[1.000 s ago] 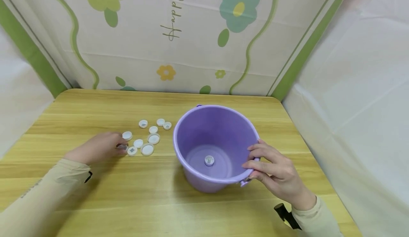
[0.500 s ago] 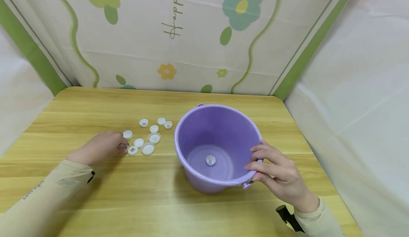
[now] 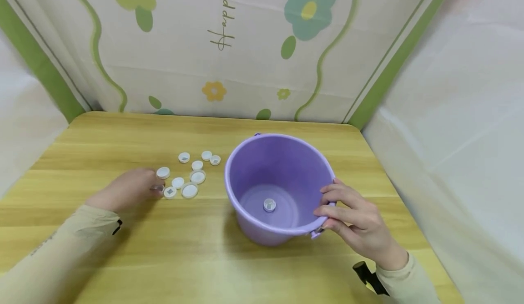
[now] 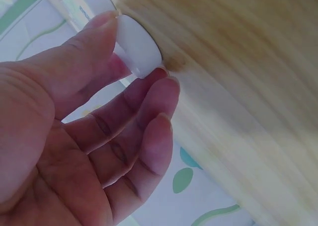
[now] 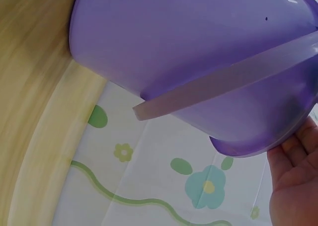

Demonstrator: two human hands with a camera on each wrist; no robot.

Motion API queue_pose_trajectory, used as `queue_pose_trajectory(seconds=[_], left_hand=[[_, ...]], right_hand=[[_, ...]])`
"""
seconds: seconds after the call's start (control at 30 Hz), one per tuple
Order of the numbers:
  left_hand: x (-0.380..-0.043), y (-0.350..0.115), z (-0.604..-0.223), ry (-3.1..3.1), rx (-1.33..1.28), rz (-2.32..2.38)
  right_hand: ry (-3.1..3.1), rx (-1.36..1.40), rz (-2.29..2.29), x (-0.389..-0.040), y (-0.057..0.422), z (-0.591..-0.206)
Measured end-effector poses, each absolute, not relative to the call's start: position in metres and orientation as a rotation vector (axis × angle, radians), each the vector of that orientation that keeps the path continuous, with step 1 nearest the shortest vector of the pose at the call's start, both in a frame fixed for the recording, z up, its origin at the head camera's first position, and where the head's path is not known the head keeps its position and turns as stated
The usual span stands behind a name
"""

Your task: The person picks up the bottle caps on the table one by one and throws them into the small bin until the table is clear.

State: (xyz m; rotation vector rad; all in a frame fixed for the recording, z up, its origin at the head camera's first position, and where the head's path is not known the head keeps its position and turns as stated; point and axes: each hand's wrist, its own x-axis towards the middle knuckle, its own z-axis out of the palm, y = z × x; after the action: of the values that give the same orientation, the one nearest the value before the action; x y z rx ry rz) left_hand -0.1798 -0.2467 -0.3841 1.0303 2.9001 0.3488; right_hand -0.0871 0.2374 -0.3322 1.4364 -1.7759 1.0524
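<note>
My left hand is at the left edge of a loose group of small round white caps. Its thumb and fingers pinch the side of one white cap close to the tabletop; the hand partly hides that cap in the head view. A purple bucket stands upright to the right of the group. At its near right rim, my right hand grips with fingers inside and thumb outside. One cap with a grey square in it lies on the bucket's floor.
Several more caps, among them a wider one with a clear rim, lie between the left hand and the bucket. The bucket's handle hangs against its outside wall. Behind the wooden table hangs a flowered cloth.
</note>
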Motion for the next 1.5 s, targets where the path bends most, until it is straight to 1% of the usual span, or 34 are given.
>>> queue_pose_trajectory(seconds=[0.27,0.63,0.8,0.93,1.1,1.27,1.37,1.5], left_hand=[[-0.18,-0.247,-0.383,2.889,1.023,0.383],[-0.175,-0.245,-0.387,2.963,0.963,0.277],[-0.17,-0.253,-0.38,2.968,0.956,0.244],[-0.168,-0.252,-0.356,2.999,0.97,0.255],[-0.16,-0.238,-0.314,3.069,1.114,0.241],[-0.151,-0.215,-0.275,3.101,1.229,0.238],[-0.148,-0.2,-0.259,3.096,1.305,0.233],[-0.149,-0.179,-0.241,3.071,1.472,0.22]], right_hand=[[-1.761,1.443,1.046,-0.085,0.235,-0.329],[-1.777,1.438,1.034,-0.088,0.236,-0.331],[-1.779,1.443,1.031,-0.087,0.234,-0.327],[-1.776,1.438,1.026,-0.085,0.233,-0.324],[-1.769,1.432,1.022,-0.084,0.233,-0.323],[-1.778,1.43,1.018,-0.082,0.233,-0.322],[-1.78,1.425,1.016,-0.082,0.234,-0.322],[-1.786,1.415,1.011,-0.081,0.235,-0.321]])
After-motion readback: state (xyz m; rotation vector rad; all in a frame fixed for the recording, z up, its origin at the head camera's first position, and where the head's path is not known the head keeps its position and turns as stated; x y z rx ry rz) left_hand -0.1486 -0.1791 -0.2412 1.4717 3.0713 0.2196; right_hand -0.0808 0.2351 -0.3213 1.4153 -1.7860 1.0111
